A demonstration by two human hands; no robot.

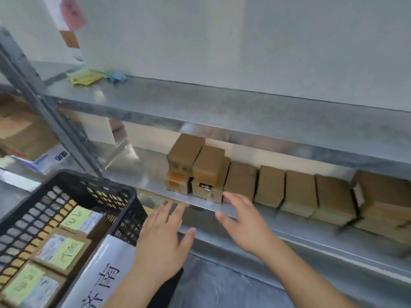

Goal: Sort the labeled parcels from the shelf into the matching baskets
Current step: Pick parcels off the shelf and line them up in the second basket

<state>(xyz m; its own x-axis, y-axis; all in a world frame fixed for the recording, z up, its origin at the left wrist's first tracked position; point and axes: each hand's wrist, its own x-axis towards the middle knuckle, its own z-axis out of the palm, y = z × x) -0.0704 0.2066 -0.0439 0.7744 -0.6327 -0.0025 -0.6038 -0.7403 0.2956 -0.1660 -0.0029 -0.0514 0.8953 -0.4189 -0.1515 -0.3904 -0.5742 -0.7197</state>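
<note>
Now both my hands are free and reach toward the shelf (222,213). My right hand (242,223) has a wide grip, fingers spread, holding nothing, near the stacked brown parcels (206,172). My left hand (164,238) is flat and empty too, beside the black basket (124,196), where labeled parcels (60,252) already lie. I think I should take one parcel from the top, turn its label to me, then choose the basket.

Plain white wall (266,41) behind; grey galvanised metal shelving rack (222,107) with slotted upright post (44,103); grey floor (222,290) below; soft, even light; paper notes (71,18) stuck up left.
</note>
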